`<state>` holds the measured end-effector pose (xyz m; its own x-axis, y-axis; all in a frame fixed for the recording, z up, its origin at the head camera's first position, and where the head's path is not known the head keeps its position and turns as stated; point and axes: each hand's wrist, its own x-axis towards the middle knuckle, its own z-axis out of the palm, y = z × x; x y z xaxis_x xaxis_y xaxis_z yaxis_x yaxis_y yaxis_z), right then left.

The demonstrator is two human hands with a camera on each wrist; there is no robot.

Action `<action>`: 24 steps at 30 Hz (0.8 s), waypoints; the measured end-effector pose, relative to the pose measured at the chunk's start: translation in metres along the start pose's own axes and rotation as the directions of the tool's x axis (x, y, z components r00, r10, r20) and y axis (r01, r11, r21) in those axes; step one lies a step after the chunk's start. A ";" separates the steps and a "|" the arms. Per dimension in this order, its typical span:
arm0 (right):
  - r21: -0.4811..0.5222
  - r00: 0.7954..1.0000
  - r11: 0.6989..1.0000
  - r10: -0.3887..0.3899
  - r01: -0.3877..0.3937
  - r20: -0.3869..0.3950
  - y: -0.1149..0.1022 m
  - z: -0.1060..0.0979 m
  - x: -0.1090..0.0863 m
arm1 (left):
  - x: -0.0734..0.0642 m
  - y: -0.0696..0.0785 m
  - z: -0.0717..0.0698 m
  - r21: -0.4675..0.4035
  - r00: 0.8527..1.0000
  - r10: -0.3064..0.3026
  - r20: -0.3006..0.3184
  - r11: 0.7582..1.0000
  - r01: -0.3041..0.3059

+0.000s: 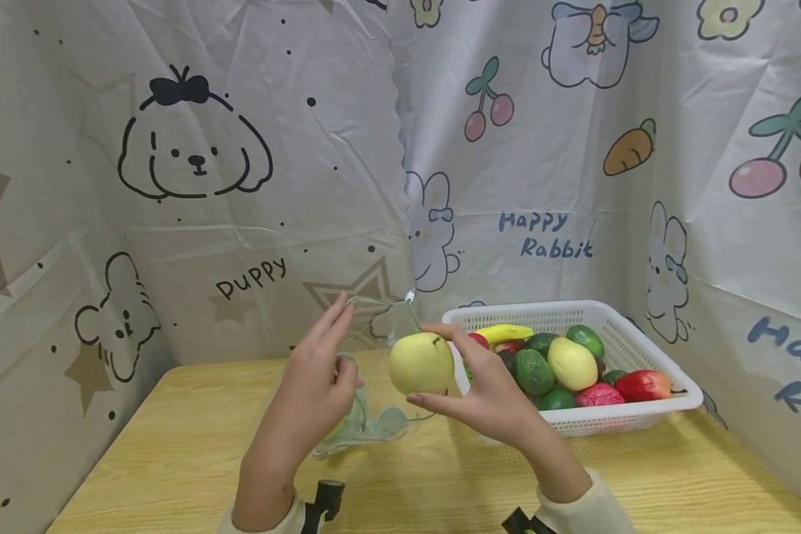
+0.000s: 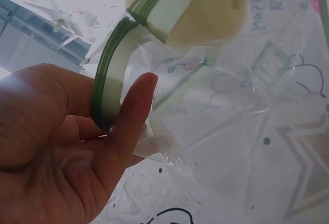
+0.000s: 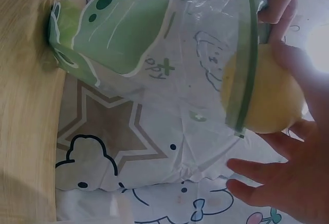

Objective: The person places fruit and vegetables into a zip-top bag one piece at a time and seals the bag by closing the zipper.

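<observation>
My right hand (image 1: pixel 490 382) grips a pale yellow apple (image 1: pixel 419 365) between thumb and fingers, its short stem showing at the top. A clear zip bag (image 1: pixel 389 426) with green print stands on the table, its mouth spread beside the apple. My left hand (image 1: pixel 314 382) holds the bag's edge, with the green zip strip (image 2: pixel 105 75) lying between thumb and fingers in the left wrist view. In the right wrist view, the apple (image 3: pixel 280 98) is partly behind the zip strip, at the bag's mouth. Something green lies at the bag's bottom, unclear through the plastic.
A white plastic basket (image 1: pixel 684 397) stands at the right on the wooden table (image 1: pixel 193 445). It holds toy-like produce: a yellow banana (image 1: pixel 505 332), green avocados (image 1: pixel 532 371), a yellow pear-like fruit (image 1: pixel 572 363) and a red pepper-like piece (image 1: pixel 643 386). Printed curtains (image 1: pixel 294 148) enclose the table's back and sides.
</observation>
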<state>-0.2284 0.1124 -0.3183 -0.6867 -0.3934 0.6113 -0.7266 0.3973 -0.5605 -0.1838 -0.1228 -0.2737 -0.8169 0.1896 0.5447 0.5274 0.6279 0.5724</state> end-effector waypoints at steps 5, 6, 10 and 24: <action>0.037 0.991 0.999 -0.011 0.006 0.137 0.005 0.004 0.000 | 0.000 -0.001 -0.002 0.005 1.000 -0.005 -0.003 1.000 0.005; 0.040 0.989 0.999 -0.008 0.002 0.147 0.005 0.004 0.000 | 0.000 -0.001 -0.002 0.007 1.000 -0.004 -0.003 1.000 0.004; 0.006 0.990 1.000 0.004 -0.005 0.138 0.005 0.005 0.000 | 0.000 -0.001 -0.003 0.004 1.000 0.006 0.001 1.000 -0.007; -0.068 0.993 0.997 0.028 -0.020 0.117 0.002 0.008 -0.002 | 0.001 0.000 -0.004 -0.018 1.000 0.026 0.017 1.000 -0.026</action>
<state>-0.2288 0.1074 -0.3249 -0.7045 -0.4763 0.5261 -0.7096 0.4606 -0.5332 -0.1838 -0.1261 -0.2709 -0.8067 0.2185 0.5490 0.5524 0.6089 0.5693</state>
